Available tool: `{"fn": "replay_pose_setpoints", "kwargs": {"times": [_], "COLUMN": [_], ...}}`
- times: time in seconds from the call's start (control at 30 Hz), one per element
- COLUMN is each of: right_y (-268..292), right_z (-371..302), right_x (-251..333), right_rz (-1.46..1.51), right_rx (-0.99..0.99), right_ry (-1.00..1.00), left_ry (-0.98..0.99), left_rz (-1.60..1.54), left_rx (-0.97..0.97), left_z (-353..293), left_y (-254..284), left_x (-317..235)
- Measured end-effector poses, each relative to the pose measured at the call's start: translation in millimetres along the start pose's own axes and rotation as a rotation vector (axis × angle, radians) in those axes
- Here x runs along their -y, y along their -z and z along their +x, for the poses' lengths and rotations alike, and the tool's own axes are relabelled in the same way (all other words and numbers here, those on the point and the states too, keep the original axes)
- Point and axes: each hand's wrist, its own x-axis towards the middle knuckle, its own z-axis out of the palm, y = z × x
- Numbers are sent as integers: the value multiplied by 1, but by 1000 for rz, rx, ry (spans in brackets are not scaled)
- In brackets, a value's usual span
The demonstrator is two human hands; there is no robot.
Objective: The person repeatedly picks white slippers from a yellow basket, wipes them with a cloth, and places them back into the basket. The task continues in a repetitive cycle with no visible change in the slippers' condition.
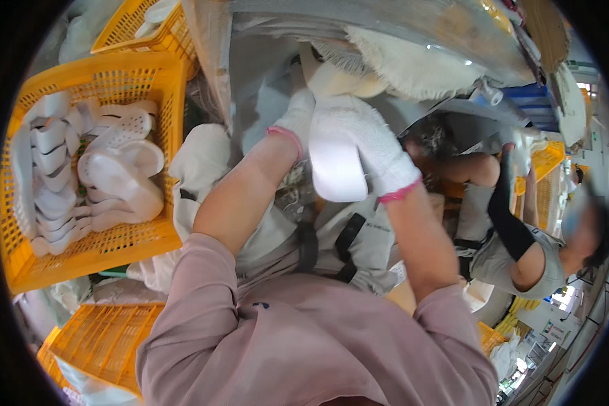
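Both of my hands wear white knitted gloves with pink cuffs. My right hand [375, 139] is closed around a white slipper [338, 166], whose smooth, rounded end points back toward me. My left hand [298, 120] is close against the slipper's left side, and its fingers are mostly hidden. Just beyond the gloves is a pale, rounded, fuzzy-edged pad [342, 78], within the grey housing [260, 101] of a machine. Whether the slipper touches the pad, I cannot tell.
On the left, a yellow perforated crate [101, 267] holds several white slippers [125, 183]. Another yellow crate [125, 37] is behind it, and an orange one [105, 338] is below. Frayed white cloth [413, 64] drapes over the machine. A co-worker [521, 260] sits at right.
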Motion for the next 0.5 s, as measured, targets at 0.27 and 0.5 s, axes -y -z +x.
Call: {"fn": "replay_pose_setpoints", "kwargs": {"times": [0.27,0.5], "right_y": [-58,-13], "right_z": [-123,-10], "right_x": [-18,-17], "right_rz": [-114,-671], "right_rx": [-358,-382], "right_ry": [-191,211], "left_ry": [29,-13], "left_rz": [-39,-19], "left_rx": [16,-10], "left_z": [-2,26], "left_y": [18,45], "left_x": [30,-5]}}
